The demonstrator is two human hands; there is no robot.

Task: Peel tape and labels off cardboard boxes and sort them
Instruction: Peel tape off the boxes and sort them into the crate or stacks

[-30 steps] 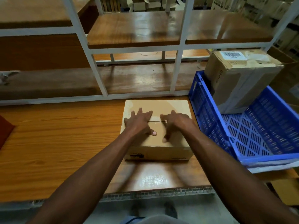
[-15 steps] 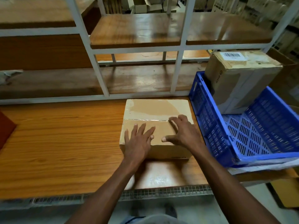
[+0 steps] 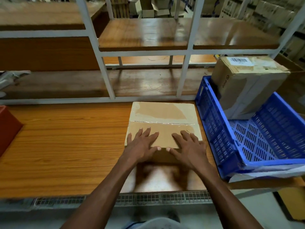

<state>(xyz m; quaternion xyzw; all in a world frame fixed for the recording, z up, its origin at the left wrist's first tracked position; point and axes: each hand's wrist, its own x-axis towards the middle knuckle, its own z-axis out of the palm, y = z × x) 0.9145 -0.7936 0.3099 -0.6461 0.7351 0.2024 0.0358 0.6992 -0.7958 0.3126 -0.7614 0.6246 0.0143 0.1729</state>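
Head camera is showing the left hand [image 3: 142,147] and right hand [image 3: 189,148] lying flat, fingers spread apart, on the near top of a taped cardboard box [image 3: 162,120]. That box is sitting on the wooden surface [image 3: 66,146], just beside a blue crate [image 3: 214,129] which is holding a second box [image 3: 247,86].

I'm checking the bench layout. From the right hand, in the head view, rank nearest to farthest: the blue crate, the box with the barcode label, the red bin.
1. Blue crate, just right of the right hand.
2. Box with the barcode label, standing in the crate's far end, right and beyond.
3. Red bin, at the table's far left edge.
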